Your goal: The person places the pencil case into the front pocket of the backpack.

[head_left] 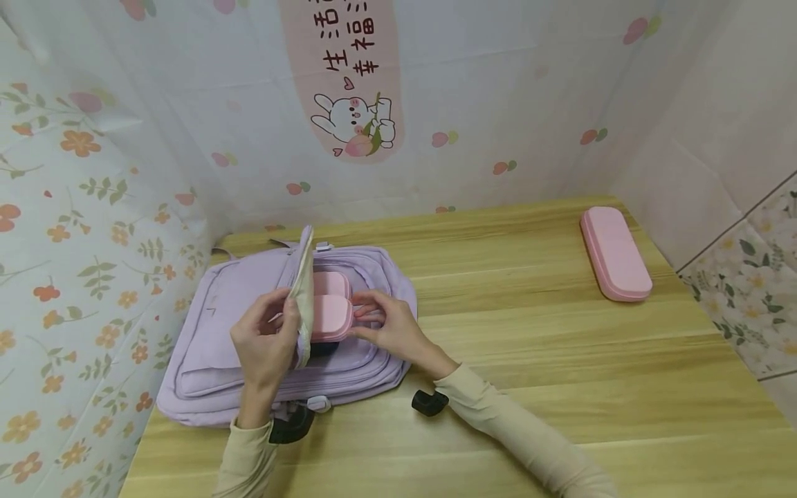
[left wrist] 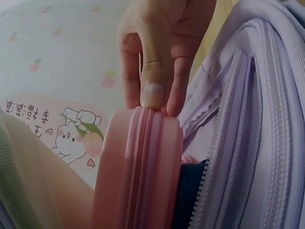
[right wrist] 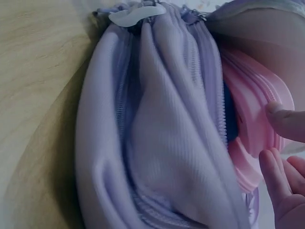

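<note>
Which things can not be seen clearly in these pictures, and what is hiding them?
- Pink case in the backpack: in the head view its lower part is hidden by the lifted flap and the left hand.
- Dark item beside the case: only a sliver shows in the wrist views.
- Right hand: cut off by the right wrist view's edge.
- Second pink case on the table: too far to show details.

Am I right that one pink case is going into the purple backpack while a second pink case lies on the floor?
Not quite. The second pink case lies on the wooden table, near its far right corner, not on the floor; the head view shows this. The rest holds: the right hand holds a pink case at the open purple backpack, whose flap the left hand holds up.
</note>
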### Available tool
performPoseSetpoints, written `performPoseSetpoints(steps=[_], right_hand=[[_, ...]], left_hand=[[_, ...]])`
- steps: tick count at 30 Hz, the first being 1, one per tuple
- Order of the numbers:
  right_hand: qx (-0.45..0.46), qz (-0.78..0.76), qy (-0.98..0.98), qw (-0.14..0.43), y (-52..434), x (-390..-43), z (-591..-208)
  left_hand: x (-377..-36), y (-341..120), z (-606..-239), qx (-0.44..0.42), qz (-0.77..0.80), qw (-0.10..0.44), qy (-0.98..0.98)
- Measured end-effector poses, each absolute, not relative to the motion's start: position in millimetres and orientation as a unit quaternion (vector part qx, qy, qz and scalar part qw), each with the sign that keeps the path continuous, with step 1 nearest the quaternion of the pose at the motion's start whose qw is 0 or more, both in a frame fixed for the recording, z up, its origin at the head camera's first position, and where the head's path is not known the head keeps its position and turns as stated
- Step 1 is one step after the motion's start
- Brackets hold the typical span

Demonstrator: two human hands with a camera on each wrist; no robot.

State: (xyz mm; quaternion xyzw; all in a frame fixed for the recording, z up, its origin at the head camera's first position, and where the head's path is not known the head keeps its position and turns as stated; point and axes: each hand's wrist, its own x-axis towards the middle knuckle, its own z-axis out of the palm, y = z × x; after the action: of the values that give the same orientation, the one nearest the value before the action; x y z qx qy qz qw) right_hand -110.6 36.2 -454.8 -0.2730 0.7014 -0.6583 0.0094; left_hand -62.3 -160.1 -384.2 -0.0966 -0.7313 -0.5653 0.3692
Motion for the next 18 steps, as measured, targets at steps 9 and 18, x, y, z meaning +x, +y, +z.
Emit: performPoseSetpoints(steps=[9, 18], right_hand=[[-0.272, -0.655, 0.705, -0.011, 31, -109, -458], [-0.292, -0.642, 0.707, 0.048, 48, -119, -448]], left_hand=[[-62, -157, -388, -0.080, -0.581, 0.367, -0.722], [-62, -159, -396, -0.076, -0.611, 0.365, -0.699]])
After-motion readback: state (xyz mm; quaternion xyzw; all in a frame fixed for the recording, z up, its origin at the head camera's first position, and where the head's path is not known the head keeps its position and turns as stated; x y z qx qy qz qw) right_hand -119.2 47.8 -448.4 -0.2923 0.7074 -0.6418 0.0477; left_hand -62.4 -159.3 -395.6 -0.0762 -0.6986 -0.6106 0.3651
